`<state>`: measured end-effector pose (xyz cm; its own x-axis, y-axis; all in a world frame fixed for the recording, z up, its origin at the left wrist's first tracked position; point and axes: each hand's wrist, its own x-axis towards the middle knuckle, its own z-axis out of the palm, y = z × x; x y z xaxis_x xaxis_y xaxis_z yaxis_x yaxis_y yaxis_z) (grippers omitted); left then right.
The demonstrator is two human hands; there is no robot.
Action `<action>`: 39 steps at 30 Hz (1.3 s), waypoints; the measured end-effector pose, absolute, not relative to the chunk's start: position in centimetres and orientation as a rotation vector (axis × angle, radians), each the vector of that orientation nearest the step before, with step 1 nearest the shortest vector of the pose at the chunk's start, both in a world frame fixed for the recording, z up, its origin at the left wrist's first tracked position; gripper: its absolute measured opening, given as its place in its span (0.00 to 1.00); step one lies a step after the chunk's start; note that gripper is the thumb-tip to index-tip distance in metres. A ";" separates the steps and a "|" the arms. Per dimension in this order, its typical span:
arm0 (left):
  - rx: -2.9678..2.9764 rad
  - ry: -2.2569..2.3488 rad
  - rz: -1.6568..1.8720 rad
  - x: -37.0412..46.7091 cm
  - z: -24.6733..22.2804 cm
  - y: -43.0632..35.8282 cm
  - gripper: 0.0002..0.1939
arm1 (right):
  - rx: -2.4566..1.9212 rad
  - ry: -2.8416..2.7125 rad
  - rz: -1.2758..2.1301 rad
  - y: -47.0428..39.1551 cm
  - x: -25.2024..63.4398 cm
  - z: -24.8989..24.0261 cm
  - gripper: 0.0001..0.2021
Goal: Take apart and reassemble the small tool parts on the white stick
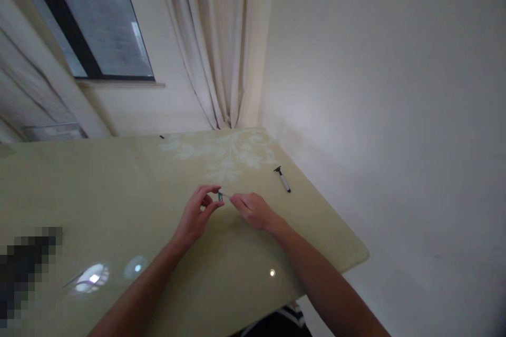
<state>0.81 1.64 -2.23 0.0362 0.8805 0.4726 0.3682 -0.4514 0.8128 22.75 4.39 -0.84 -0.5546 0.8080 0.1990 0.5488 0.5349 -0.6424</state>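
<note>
Lying on a pale yellow-green glossy surface [118,189], near its right edge and well apart from the hands, a razor [282,178] with a dark head and a light handle is seen. A faint white floral pattern [225,155] is printed on the far part of the surface, towards the corner of the room. Behind it, a cream curtain [209,37] is hung beside a dark-framed window [90,16], and a plain white wall [375,89] is met on the right. Round reflections of ceiling lights [93,276] are shown in the gloss near the lower left, next to a pixelated dark patch [23,268]. Nothing is placed between the hands and the razor.

Both bare forearms are stretched forward from the bottom of the view, converging over the middle of the surface. The left hand [196,216] is raised slightly, its palm turned inward and its fingers curled. The right hand [255,209] is held low, knuckles up, close to the surface. A small object [221,196], partly teal and too small to be identified, is held between the two hands just above the surface. The grip of the left hand is pressed onto it with thumb and forefinger; the grip of the right hand is pinched onto its pale end from the other side.
</note>
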 end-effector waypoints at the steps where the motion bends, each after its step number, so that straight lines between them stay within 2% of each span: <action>1: 1.850 1.253 1.413 0.8 -2.3 1.7 0.14 | -1.152 -2.302 0.674 4.4 22.8 -0.8 0.27; 7: 1.871 1.241 1.427 0.6 -2.3 1.8 0.14 | -1.071 -2.369 0.703 4.2 22.7 -0.6 0.26; 39: 1.939 1.245 1.413 0.1 -1.8 2.4 0.14 | -1.298 -2.383 0.323 4.4 21.6 -1.6 0.23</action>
<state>0.06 2.41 -1.80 0.0752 0.8516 0.5187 0.4077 -0.5009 0.7634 21.65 4.39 -1.58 -0.4849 0.8413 0.2388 0.7475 0.5404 -0.3863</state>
